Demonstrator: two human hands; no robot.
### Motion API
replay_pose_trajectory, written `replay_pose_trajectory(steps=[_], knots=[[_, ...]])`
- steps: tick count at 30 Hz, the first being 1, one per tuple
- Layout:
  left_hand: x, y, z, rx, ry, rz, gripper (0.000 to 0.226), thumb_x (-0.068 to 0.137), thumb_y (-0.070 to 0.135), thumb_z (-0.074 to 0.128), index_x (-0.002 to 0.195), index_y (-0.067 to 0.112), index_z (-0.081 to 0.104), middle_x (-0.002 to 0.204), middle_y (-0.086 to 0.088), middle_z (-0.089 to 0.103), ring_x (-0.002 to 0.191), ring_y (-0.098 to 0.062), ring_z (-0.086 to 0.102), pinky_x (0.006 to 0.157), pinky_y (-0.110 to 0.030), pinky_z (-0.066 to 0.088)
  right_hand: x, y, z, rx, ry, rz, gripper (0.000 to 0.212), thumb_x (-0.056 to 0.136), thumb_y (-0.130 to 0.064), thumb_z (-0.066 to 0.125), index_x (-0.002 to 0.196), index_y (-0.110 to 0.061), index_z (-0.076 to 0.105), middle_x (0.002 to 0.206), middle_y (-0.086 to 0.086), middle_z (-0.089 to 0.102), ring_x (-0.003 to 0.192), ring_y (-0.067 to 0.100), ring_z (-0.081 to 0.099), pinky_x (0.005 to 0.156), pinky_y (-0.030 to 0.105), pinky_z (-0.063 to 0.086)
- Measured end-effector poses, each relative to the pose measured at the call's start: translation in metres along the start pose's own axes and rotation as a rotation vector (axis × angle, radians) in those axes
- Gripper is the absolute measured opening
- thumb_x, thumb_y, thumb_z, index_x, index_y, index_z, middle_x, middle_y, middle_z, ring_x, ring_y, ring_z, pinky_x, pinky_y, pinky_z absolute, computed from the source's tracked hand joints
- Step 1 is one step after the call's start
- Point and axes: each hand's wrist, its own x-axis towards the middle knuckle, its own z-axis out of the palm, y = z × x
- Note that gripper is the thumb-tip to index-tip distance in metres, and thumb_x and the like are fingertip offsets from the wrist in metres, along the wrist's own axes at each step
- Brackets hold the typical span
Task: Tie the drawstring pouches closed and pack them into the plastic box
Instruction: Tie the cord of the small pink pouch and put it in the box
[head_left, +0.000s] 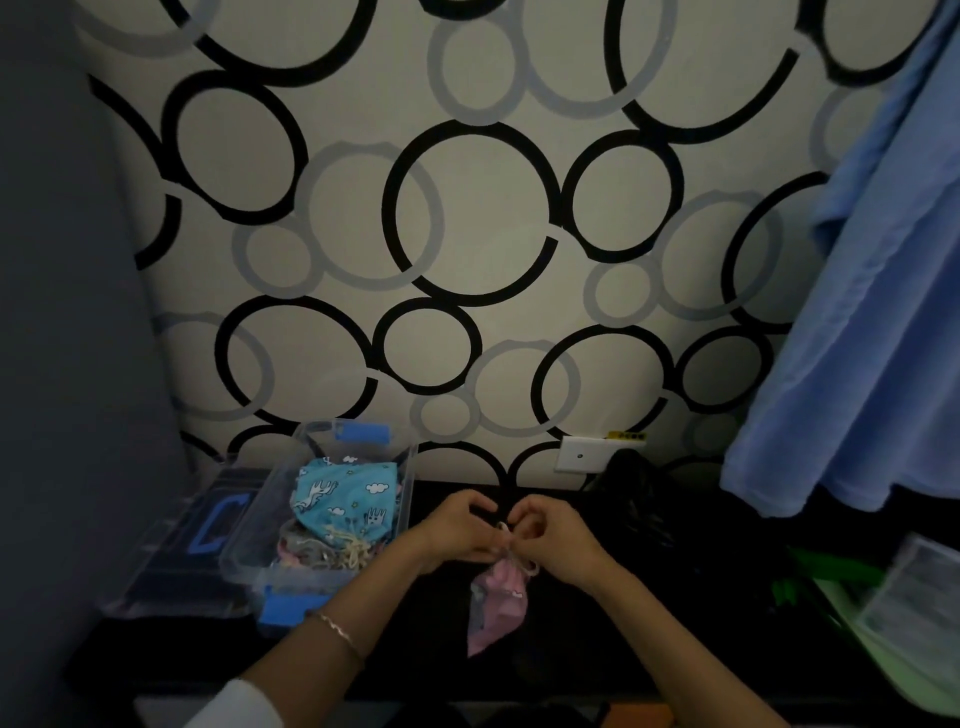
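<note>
At the far left a clear lid with a blue handle lies flat on the dark table, touching the box. The box stands open beside it, blue clips at its near and far ends. Inside lies a blue pouch on top of other pouches, their pale cords bunched toward the near end.

Just right of the box, the left hand, a bracelet on its wrist, curls its fingers and pinches the cord of the pink pouch. The pouch hangs below the two hands, its neck between them and its body toward the person. The right hand meets the left, fingers curled, pinching the same cord. A blue cloth hangs at the far right.
</note>
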Motion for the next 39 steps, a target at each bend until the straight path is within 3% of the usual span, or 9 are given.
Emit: replay_pose_trajectory(steps=[7, 11, 14, 21, 24, 26, 30, 34, 39], knots=[[0.002, 0.016, -0.011, -0.048, -0.165, -0.214, 0.065, 0.079, 0.002, 0.075, 0.134, 0.011, 0.042, 0.095, -0.008, 0.068, 0.073, -0.01, 0.071, 0.071, -0.027, 0.061, -0.009, -0.009, -0.004, -0.395, -0.031, -0.262, 0.027, 0.088, -0.019, 0.066, 0.115, -0.02, 0.07, 0.087, -0.006, 0.068, 0.072, 0.0, 0.06, 0.064, 0.011, 0.048], [0.003, 0.021, -0.015, 0.016, -0.218, -0.261, 0.081, 0.08, 0.001, 0.074, 0.147, 0.011, 0.03, 0.104, -0.01, 0.066, 0.085, -0.014, 0.068, 0.069, -0.024, 0.059, -0.011, -0.013, -0.003, -0.506, -0.069, -0.332, 0.022, 0.088, -0.018, 0.063, 0.106, -0.017, 0.074, 0.096, -0.002, 0.071, 0.077, 0.001, 0.059, 0.063, 0.006, 0.041], [0.005, 0.021, -0.017, 0.064, -0.276, -0.254, 0.085, 0.081, 0.003, 0.073, 0.15, 0.013, 0.025, 0.105, -0.008, 0.065, 0.087, -0.012, 0.066, 0.071, -0.023, 0.058, -0.01, -0.017, -0.005, -0.533, -0.104, -0.331, 0.019, 0.087, -0.019, 0.064, 0.103, -0.016, 0.074, 0.095, -0.003, 0.068, 0.079, 0.005, 0.061, 0.068, 0.017, 0.049], [0.007, 0.022, -0.017, 0.219, -0.334, -0.181, 0.056, 0.085, 0.006, 0.067, 0.135, 0.018, 0.045, 0.098, -0.001, 0.063, 0.082, -0.007, 0.063, 0.089, -0.028, 0.056, -0.01, -0.022, -0.004, -0.542, -0.11, -0.352, 0.014, 0.086, -0.016, 0.064, 0.097, -0.016, 0.073, 0.083, -0.002, 0.067, 0.069, 0.006, 0.059, 0.059, 0.015, 0.043], [0.007, 0.027, -0.017, 0.27, -0.329, -0.227, 0.081, 0.084, 0.005, 0.068, 0.15, 0.017, 0.023, 0.105, -0.004, 0.063, 0.087, -0.011, 0.065, 0.076, -0.024, 0.058, -0.01, -0.023, -0.002, -0.583, -0.149, -0.34, 0.015, 0.087, -0.018, 0.064, 0.097, -0.015, 0.074, 0.082, -0.009, 0.06, 0.069, 0.004, 0.055, 0.061, 0.014, 0.04], [0.007, 0.03, -0.017, 0.281, -0.359, -0.251, 0.085, 0.084, 0.003, 0.067, 0.152, 0.019, 0.019, 0.105, -0.005, 0.063, 0.089, -0.012, 0.065, 0.074, -0.023, 0.057, -0.009, -0.023, -0.003, -0.569, -0.175, -0.307, 0.013, 0.087, -0.019, 0.064, 0.094, -0.015, 0.073, 0.082, -0.008, 0.06, 0.073, 0.007, 0.059, 0.062, 0.017, 0.045], [0.004, 0.032, -0.015, 0.348, -0.34, -0.206, 0.059, 0.086, 0.006, 0.067, 0.137, 0.014, 0.04, 0.094, -0.003, 0.064, 0.081, -0.009, 0.063, 0.081, -0.026, 0.058, -0.007, -0.017, -0.005, -0.529, -0.203, -0.266, 0.006, 0.086, -0.021, 0.064, 0.085, -0.018, 0.07, 0.078, -0.01, 0.057, 0.07, 0.005, 0.058, 0.058, 0.013, 0.039], [0.0, 0.033, -0.005, 0.519, -0.183, 0.023, 0.03, 0.084, 0.014, 0.07, 0.113, 0.014, 0.06, 0.087, -0.002, 0.068, 0.072, -0.005, 0.064, 0.063, -0.016, 0.055, -0.003, -0.01, -0.007, -0.351, -0.171, -0.157, 0.005, 0.086, -0.023, 0.065, 0.083, -0.019, 0.067, 0.08, -0.008, 0.06, 0.066, -0.001, 0.055, 0.056, 0.013, 0.043], [-0.004, 0.028, 0.003, 0.715, 0.043, 0.241, 0.018, 0.082, 0.019, 0.074, 0.097, 0.008, 0.074, 0.092, -0.006, 0.073, 0.076, -0.005, 0.063, 0.075, -0.022, 0.054, 0.0, -0.005, -0.009, 0.06, -0.224, 0.099, 0.021, 0.093, -0.02, 0.056, 0.075, -0.016, 0.068, 0.07, -0.007, 0.061, 0.067, 0.005, 0.056, 0.064, 0.019, 0.042]])
